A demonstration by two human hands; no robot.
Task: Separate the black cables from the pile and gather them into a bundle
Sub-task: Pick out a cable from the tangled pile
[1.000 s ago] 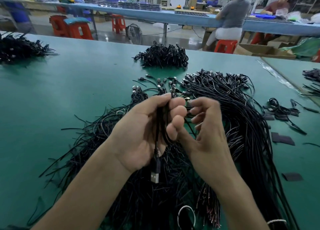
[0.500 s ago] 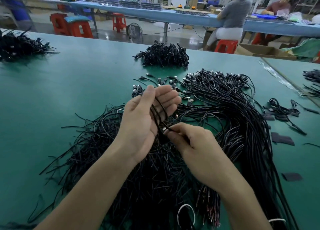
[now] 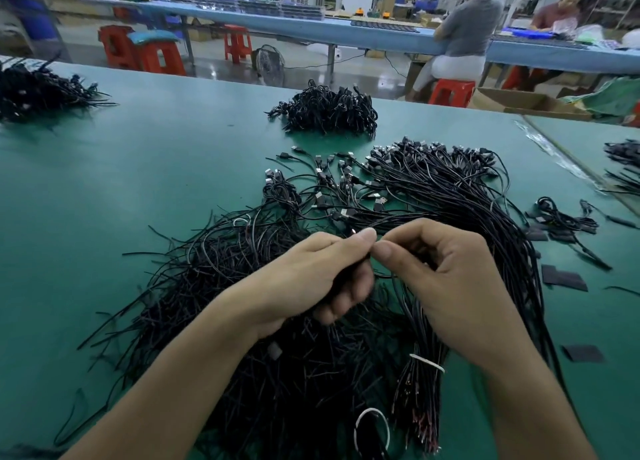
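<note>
A big loose pile of black cables point(image 3: 450, 196) with silver USB plugs covers the green table point(image 3: 138, 169) in front of me. My left hand point(image 3: 322, 279) is closed round a few black cables, thumb tip up beside the right thumb. My right hand point(image 3: 446, 283) pinches a thin black cable just to the right, fingers curled under. Both hands hover above the pile's middle. Below the right wrist lies a set of cables tied with a white band point(image 3: 427, 362).
A gathered heap of black cables point(image 3: 325, 110) lies at the table's far middle, another heap point(image 3: 38, 92) at the far left. Black flat patches point(image 3: 564, 279) and a small cable knot point(image 3: 561, 217) lie to the right. A white ring point(image 3: 372, 428) rests near me. People sit at a blue bench behind.
My left hand has turned from palm-up and open-fingered to a closed grip on the cables. My right hand has risen from below it to meet its thumb.
</note>
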